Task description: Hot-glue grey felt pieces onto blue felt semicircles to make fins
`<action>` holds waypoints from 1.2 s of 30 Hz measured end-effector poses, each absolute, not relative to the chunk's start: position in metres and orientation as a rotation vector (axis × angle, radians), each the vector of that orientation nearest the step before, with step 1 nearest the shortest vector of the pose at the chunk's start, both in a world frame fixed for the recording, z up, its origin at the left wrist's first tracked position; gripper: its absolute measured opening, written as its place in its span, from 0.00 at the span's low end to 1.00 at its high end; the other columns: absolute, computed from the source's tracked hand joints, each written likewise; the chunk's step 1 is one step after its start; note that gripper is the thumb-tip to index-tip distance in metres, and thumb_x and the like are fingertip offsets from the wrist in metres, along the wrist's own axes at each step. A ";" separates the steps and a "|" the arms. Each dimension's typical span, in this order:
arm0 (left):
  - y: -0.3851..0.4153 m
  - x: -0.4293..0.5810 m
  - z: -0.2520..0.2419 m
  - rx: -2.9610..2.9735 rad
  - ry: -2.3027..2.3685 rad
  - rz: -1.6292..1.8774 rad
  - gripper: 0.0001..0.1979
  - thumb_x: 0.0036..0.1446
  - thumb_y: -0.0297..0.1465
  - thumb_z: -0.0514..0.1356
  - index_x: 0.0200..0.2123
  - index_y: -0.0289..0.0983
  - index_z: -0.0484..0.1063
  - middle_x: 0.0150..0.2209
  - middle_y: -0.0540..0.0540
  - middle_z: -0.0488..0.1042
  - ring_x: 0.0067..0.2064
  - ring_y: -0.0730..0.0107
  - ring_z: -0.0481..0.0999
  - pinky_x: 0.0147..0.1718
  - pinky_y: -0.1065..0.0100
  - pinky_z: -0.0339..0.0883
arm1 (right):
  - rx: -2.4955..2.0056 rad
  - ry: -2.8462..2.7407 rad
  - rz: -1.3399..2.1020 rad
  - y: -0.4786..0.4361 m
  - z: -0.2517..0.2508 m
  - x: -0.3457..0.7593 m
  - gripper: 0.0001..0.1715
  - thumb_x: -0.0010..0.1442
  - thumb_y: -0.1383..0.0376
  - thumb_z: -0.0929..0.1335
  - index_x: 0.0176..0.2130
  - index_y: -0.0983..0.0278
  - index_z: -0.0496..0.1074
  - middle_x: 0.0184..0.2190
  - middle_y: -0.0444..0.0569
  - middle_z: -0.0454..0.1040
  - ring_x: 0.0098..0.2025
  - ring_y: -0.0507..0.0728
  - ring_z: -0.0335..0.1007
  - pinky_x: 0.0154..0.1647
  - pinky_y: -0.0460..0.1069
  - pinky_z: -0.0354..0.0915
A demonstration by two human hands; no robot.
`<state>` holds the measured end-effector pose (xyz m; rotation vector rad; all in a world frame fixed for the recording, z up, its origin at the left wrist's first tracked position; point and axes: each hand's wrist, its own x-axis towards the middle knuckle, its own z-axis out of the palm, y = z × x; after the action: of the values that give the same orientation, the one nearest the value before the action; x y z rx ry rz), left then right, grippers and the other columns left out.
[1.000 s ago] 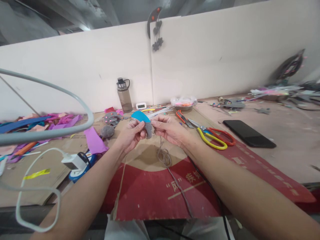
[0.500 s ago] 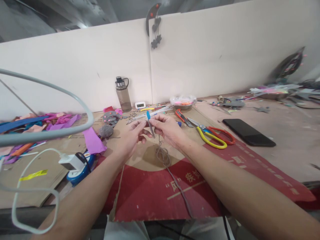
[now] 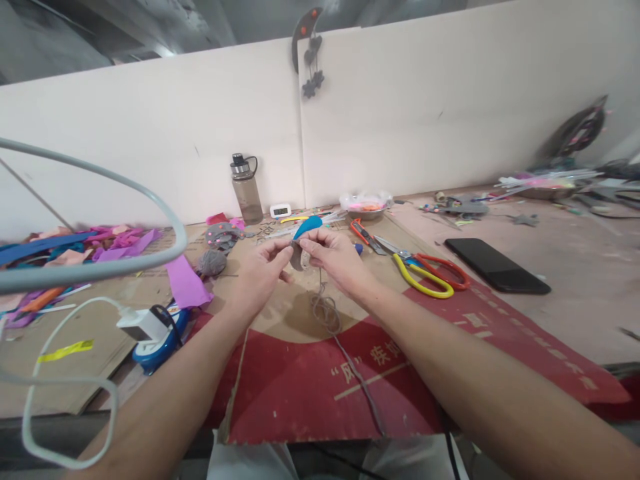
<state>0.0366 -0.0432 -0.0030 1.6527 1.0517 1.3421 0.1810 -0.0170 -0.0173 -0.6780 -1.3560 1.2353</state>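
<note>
Between both hands, above the cardboard, is a small flat piece, blue at the top (image 3: 308,226) and grey below (image 3: 299,257). My left hand (image 3: 269,267) pinches its left edge with thumb and forefinger. From the other side, my right hand (image 3: 334,257) grips it, thumb tip close to the left thumb. The fingers cover much of the piece, so its full shape is hidden. Grey yarn (image 3: 326,313) hangs below my right hand, lies in a loose tangle on the red and tan cardboard (image 3: 290,380), and trails towards the front edge.
Right of my hands lie scissors (image 3: 425,275), a utility knife (image 3: 367,236) and a black phone (image 3: 495,265). A ball of grey yarn (image 3: 212,263), a bottle (image 3: 247,190) and coloured scraps (image 3: 125,243) are on the left. A grey hose (image 3: 125,180) and white cable (image 3: 70,381) cross the left foreground.
The held piece has turned from nearly edge-on to showing its broader blue and grey surfaces. Both hands stay in about the same place, and the left fingers have curled in slightly.
</note>
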 end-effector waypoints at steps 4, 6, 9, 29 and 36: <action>-0.041 0.037 -0.006 1.507 0.970 1.316 0.10 0.51 0.34 0.61 0.36 0.37 0.74 0.33 0.48 0.74 0.30 0.73 0.74 0.26 0.71 0.73 | -0.685 -1.379 1.200 -0.018 -0.017 0.180 0.10 0.50 0.59 0.69 0.29 0.64 0.69 0.24 0.42 0.66 0.24 0.48 0.56 0.23 0.45 0.53; -0.040 0.038 -0.007 1.413 0.925 1.329 0.10 0.50 0.33 0.62 0.37 0.37 0.72 0.33 0.48 0.75 0.30 0.72 0.75 0.29 0.69 0.74 | -0.683 -1.385 1.184 -0.018 -0.017 0.180 0.10 0.50 0.59 0.69 0.29 0.64 0.69 0.24 0.41 0.66 0.24 0.48 0.55 0.23 0.45 0.52; -0.038 0.037 -0.008 1.349 0.896 1.316 0.11 0.49 0.32 0.63 0.38 0.37 0.72 0.34 0.47 0.76 0.31 0.71 0.76 0.32 0.66 0.75 | -0.687 -1.373 1.166 -0.018 -0.017 0.179 0.10 0.50 0.59 0.69 0.28 0.64 0.68 0.23 0.41 0.64 0.23 0.47 0.53 0.23 0.45 0.51; -0.039 0.039 -0.008 1.337 0.909 1.422 0.10 0.45 0.34 0.65 0.31 0.35 0.75 0.31 0.49 0.75 0.32 0.71 0.76 0.38 0.62 0.75 | -0.787 -1.414 1.106 -0.018 -0.018 0.179 0.11 0.51 0.58 0.67 0.28 0.64 0.68 0.23 0.41 0.64 0.23 0.47 0.55 0.23 0.45 0.55; -0.028 0.033 -0.011 1.296 0.903 1.584 0.10 0.45 0.35 0.66 0.28 0.33 0.74 0.30 0.47 0.75 0.34 0.69 0.76 0.40 0.59 0.74 | -0.781 -1.544 1.051 -0.021 -0.018 0.178 0.11 0.55 0.59 0.64 0.34 0.64 0.70 0.25 0.41 0.65 0.24 0.48 0.56 0.25 0.45 0.56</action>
<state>0.0327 -0.0279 -0.0111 1.2962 0.9028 1.5843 0.1780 -0.0214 -0.0181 -0.7809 -1.5444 1.0511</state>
